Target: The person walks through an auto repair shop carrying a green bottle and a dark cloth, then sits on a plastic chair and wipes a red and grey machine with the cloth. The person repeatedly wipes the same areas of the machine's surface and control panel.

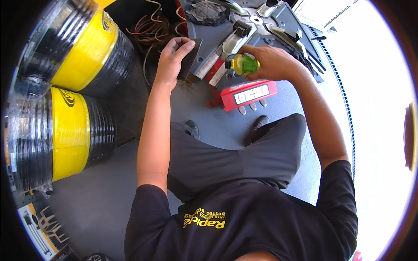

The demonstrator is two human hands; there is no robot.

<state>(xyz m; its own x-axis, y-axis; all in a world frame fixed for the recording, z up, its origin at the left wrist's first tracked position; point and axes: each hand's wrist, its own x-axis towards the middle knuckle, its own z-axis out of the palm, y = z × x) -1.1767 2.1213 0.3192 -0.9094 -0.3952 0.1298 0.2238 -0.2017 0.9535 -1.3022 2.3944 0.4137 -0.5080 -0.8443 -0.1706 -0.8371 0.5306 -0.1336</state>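
My left hand is closed, thumb and fingers pinching the upper edge of a thin dark flat sheet; its exact kind is hard to make out. In my right hand is a small bottle of clear yellow-green liquid, with a green label and a black cap. The bottle lies tilted on its side, cap toward my left hand. Both hands are in front of a tyre changer's dark grey turntable with metal clamps. Below the bottle sits the machine's red pedal housing.
Two tall stacks of plastic-wrapped tyres with yellow bands, one at the upper left and one below it, stand at my left. Coiled hoses lie beyond my left hand. A crumpled black bag rests on the turntable.
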